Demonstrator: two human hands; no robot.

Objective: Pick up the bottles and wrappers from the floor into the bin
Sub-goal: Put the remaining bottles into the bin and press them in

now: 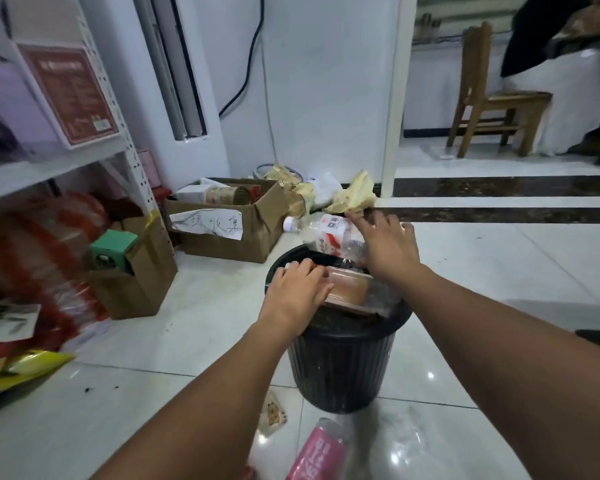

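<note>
A black ribbed bin [340, 362] stands on the tiled floor in the middle, filled to the rim. My left hand [297, 294] lies flat on a clear wrapper with a brown block inside [352, 291] at the top of the bin. My right hand [387, 244] rests with spread fingers on the base end of a clear plastic bottle with a red and white label [328, 233], which lies tilted across the bin's far rim. Its forefinger tip touches a crumpled yellow wrapper [355, 195]. A pink-labelled bottle [317, 452] and a small printed wrapper [272, 414] lie on the floor in front of the bin.
More yellow wrappers [293, 183] and a white bag lie by an open cardboard box [222, 233] behind the bin. A white shelf unit [49, 168] with boxes and bags fills the left side. A wooden chair [489, 98] stands far right.
</note>
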